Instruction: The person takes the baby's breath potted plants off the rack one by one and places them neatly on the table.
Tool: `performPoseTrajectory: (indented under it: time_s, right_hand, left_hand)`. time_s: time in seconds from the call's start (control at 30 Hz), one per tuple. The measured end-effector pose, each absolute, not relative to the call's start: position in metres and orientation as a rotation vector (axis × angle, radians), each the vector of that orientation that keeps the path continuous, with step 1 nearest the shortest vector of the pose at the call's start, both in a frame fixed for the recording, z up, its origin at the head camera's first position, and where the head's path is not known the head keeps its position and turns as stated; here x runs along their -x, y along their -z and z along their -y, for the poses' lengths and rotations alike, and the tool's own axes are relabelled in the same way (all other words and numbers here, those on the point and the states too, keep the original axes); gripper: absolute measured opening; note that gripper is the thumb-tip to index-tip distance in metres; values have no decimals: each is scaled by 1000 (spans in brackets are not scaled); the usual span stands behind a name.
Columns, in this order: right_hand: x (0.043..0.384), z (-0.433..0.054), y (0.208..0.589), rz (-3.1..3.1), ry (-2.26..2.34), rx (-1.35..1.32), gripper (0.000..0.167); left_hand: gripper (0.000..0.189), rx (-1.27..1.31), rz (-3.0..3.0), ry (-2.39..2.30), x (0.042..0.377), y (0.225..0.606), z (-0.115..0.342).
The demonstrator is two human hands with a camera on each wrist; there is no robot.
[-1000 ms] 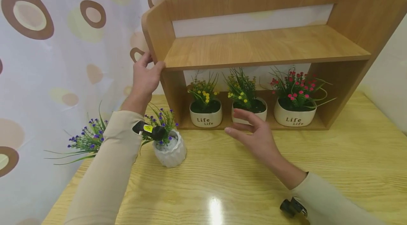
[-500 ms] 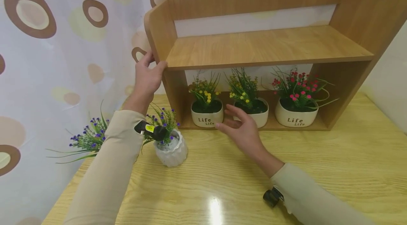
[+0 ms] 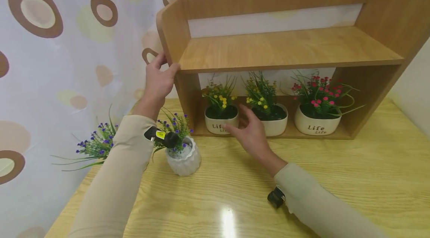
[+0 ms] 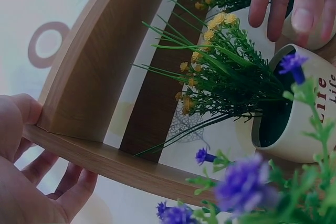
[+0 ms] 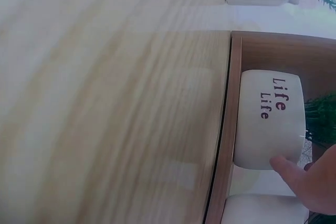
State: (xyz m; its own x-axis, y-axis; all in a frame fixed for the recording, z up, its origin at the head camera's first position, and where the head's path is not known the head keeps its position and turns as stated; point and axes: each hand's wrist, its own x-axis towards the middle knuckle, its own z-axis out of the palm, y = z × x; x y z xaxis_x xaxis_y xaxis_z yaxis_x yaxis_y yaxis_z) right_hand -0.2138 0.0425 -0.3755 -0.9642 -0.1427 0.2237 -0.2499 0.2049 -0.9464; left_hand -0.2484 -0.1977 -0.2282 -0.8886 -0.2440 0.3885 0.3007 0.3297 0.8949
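My left hand [image 3: 159, 81] grips the left side panel of a wooden shelf [image 3: 289, 49], thumb at its front edge and fingers on the outer face. On the lower level stand three cream pots with artificial flowers: the left yellow-flowered pot [image 3: 218, 123], the middle yellow-flowered pot [image 3: 277, 124] and the right pink-flowered pot [image 3: 317, 122]. My right hand [image 3: 252, 133] is at the left pot's right side, fingers loosely bent between it and the middle pot. In the right wrist view the thumb [image 5: 283, 167] is at the left pot's edge; firm contact cannot be told.
A white ribbed pot [image 3: 184, 159] with purple flowers stands on the wooden table [image 3: 208, 197], left of the shelf's front. Another purple-flowered plant [image 3: 97, 144] is partly hidden behind my left sleeve. A patterned curtain [image 3: 67, 81] hangs behind.
My right hand has moved left, from in front of the middle pot to the left pot's right side. The left hand keeps its grip on the shelf, and the view has shifted slightly.
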Motion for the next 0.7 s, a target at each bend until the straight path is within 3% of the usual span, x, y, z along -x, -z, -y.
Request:
performPoseTrajectory:
  time_s: [0.7]
  right_hand:
    - [252, -23, 375, 2629, -1645, -345, 100]
  left_hand:
    - [48, 58, 2146, 1584, 247, 228, 199]
